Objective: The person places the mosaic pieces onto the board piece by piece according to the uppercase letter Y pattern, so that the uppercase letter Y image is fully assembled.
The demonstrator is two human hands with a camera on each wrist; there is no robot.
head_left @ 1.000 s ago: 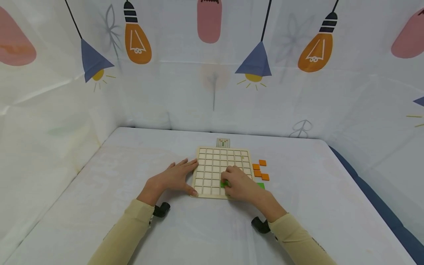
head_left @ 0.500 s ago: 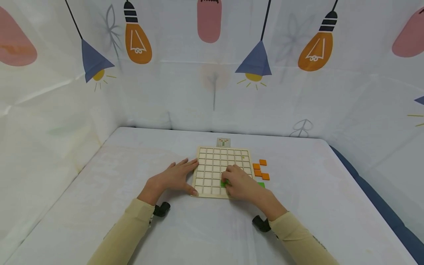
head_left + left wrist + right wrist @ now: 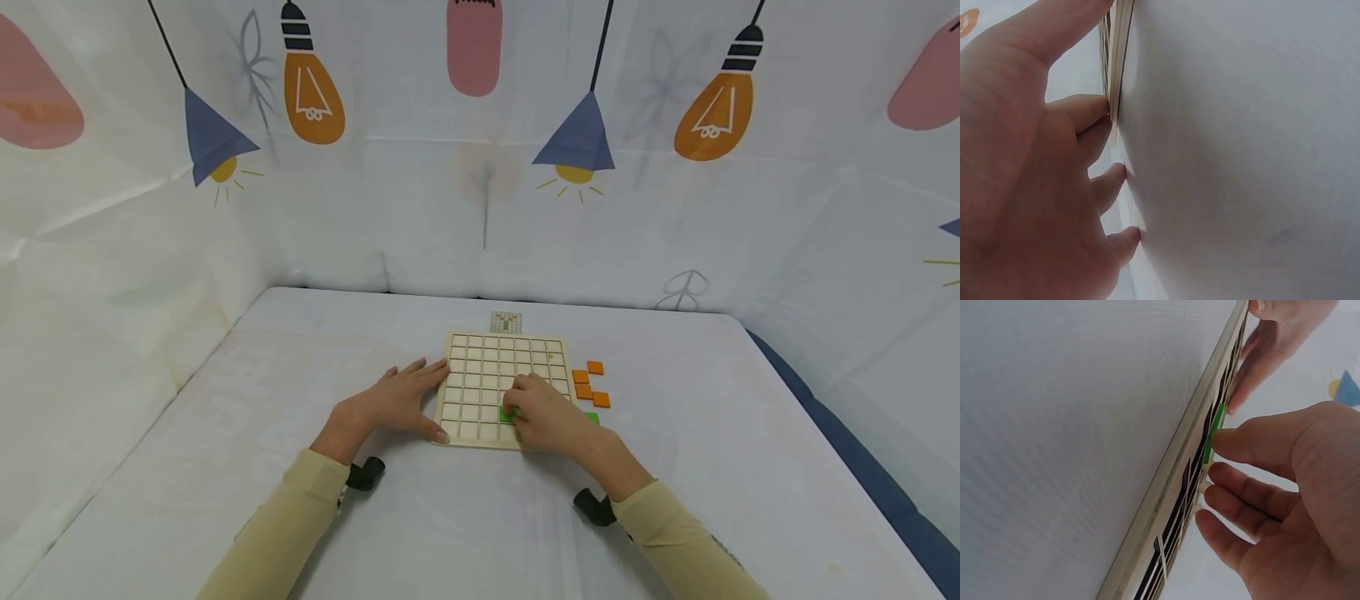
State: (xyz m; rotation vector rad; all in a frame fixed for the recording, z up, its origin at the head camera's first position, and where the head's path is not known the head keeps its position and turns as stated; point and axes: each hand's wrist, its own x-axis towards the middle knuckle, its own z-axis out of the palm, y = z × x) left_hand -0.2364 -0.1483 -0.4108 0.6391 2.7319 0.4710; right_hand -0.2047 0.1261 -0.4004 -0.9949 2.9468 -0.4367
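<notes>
A pale wooden grid board (image 3: pixel 471 396) lies on the table in the head view. My left hand (image 3: pixel 401 402) rests at its left edge, fingers spread; the thumb touches the near left corner. Over the board's near right part, my right hand (image 3: pixel 551 421) pinches a green square tile (image 3: pixel 506 415). In the right wrist view the thumb presses that green tile (image 3: pixel 1215 434), which sits at the board's surface; the other fingers are bent close to the grid. Part of the tile is hidden by the fingers.
Several orange square tiles (image 3: pixel 583 392) lie right of the board. Another green piece (image 3: pixel 592 418) shows partly behind the right hand. A small patterned grid card (image 3: pixel 506 322) lies beyond the board's far edge. A printed white curtain (image 3: pixel 420 208) hangs behind the white table (image 3: pixel 337 333).
Almost nothing differs. The right hand and forearm have shifted very slightly, with the fingers still at the green tile; the left hand has stayed at the board's edge.
</notes>
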